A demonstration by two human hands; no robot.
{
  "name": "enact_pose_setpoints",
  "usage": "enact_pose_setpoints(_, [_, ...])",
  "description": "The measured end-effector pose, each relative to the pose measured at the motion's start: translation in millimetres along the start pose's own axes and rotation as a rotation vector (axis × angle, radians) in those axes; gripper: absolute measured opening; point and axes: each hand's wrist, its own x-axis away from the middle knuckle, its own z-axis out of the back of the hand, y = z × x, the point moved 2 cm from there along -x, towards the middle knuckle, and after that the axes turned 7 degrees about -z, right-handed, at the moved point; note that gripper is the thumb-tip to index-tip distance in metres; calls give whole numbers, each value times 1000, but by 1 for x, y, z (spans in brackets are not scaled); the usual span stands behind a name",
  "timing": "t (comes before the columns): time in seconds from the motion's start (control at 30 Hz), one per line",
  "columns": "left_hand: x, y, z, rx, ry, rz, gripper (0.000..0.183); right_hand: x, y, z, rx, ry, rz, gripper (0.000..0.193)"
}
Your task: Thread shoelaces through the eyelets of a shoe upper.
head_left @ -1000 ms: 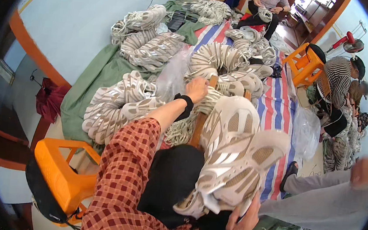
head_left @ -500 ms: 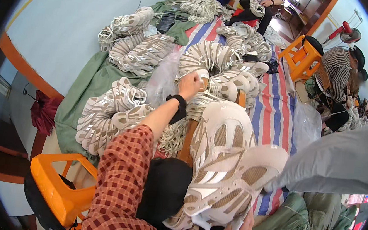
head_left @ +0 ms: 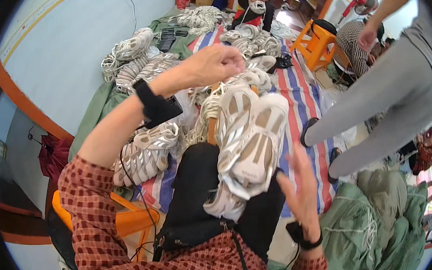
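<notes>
A stack of white and tan sneaker uppers [head_left: 256, 149] lies across my black-trousered knees, toes partly overlapping. Above its far left side my left hand [head_left: 214, 65] is raised, fingers curled inward; whatever they might grip is hidden. My right hand [head_left: 301, 186] hovers just right of the stack, slightly blurred, with thumb and fingers apart and nothing in it. A tangle of cream laces [head_left: 209, 111] hangs left of the stack, beside a wooden bar [head_left: 212, 129]. More uppers [head_left: 144, 157] lie fanned in a curved pile under my left forearm.
A person in grey trousers [head_left: 388, 109] stands close on the right. Green sacks [head_left: 351, 229] lie at the lower right, an orange stool [head_left: 137, 215] at the lower left. A striped sheet [head_left: 301, 101] covers the floor. Other people sit farther back, near another orange stool [head_left: 313, 46].
My left hand has lifted off the uppers near the bar. My right hand has let go of the sneaker upper and moved up right. The stack now lies lower on my knees; the view has shifted.
</notes>
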Motion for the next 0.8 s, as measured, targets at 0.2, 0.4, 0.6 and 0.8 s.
enact_pose_setpoints(0.2, [13,192,15,461,-267,-244,14,-46,-95,25,-106,159,492,68])
enact_pose_setpoints(0.4, [65,118,218,471,749,-12,35,17,-114,84,-746,40,471,32])
enact_pose_setpoints(0.6, [124,-7,172,487,614,362,34,57,-35,74,-715,-181,78,13])
enact_pose_setpoints(0.8, [233,-111,225,-65,544,102,44,162,44,141,-1570,400,144,14])
